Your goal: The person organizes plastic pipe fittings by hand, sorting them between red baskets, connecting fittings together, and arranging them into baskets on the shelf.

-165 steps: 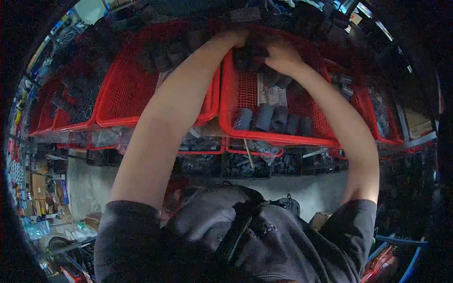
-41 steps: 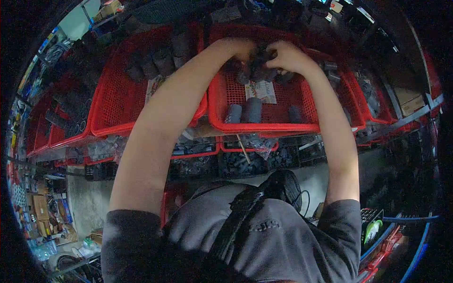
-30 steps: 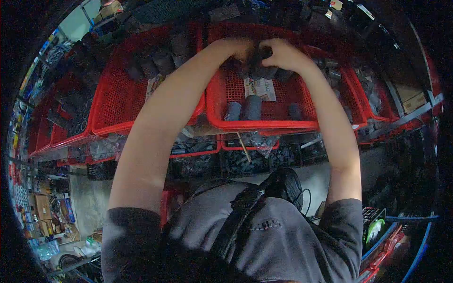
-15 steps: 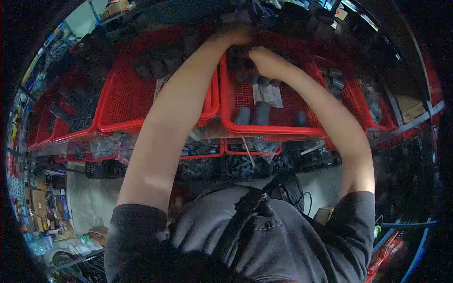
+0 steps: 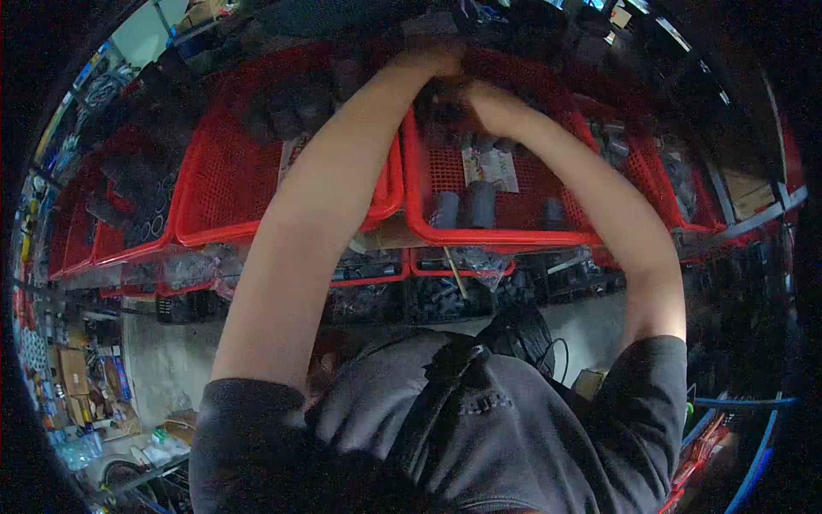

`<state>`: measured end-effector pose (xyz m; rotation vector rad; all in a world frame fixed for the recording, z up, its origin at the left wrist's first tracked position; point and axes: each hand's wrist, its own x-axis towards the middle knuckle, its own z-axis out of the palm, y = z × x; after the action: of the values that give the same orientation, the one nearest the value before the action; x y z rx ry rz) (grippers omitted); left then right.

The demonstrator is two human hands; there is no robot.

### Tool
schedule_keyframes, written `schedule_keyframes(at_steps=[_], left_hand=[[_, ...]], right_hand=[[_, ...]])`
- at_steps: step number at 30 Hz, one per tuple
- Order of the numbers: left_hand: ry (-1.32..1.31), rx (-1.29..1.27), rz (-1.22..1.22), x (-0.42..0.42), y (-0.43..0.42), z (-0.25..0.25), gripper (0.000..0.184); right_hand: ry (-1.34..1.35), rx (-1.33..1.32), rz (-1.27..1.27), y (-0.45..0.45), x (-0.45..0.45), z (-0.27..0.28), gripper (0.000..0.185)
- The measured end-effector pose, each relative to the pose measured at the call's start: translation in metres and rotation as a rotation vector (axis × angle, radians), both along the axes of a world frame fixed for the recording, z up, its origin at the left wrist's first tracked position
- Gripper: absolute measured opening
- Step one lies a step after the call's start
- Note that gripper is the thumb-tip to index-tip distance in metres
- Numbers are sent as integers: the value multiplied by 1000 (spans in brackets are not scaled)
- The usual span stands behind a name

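Observation:
My left hand (image 5: 437, 60) reaches over the far part of the middle red basket (image 5: 505, 236); its fingers are smeared and dark. Close to it on the right, my right hand (image 5: 484, 104) points leftward over the same basket, its fingertips blurred among dark cylindrical pieces. What either hand holds cannot be made out. Near the basket's front wall stand a grey cylinder (image 5: 482, 206) and a shorter one (image 5: 446, 211) beside it. A printed paper (image 5: 501, 170) lies on the basket's mesh floor.
Another red basket (image 5: 214, 231) with dark cylinders is to the left, behind my left forearm. More red baskets line both sides. Below, a lower shelf holds bins of small parts and a thin stick (image 5: 455, 272). A metal shelf bar (image 5: 762, 216) is at the right.
Compared with a second ago, both hands have shifted: the left one farther back, the right one leftward. The baskets appear slightly farther right in view.

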<state>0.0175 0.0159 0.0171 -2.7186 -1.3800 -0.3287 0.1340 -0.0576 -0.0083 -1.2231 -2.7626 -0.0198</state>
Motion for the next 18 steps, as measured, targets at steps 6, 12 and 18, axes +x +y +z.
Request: schedule_keyframes(at_steps=[6, 12, 18], left_hand=[[-127, -66, -187, 4, 3, -6, 42], [194, -771, -18, 4, -55, 37, 43], [566, -992, -16, 53, -118, 17, 56]], right_hand=[[-183, -79, -148, -41, 15, 46, 39], [-206, -69, 55, -60, 81, 36, 41], [-692, -693, -183, -96, 93, 3, 45]])
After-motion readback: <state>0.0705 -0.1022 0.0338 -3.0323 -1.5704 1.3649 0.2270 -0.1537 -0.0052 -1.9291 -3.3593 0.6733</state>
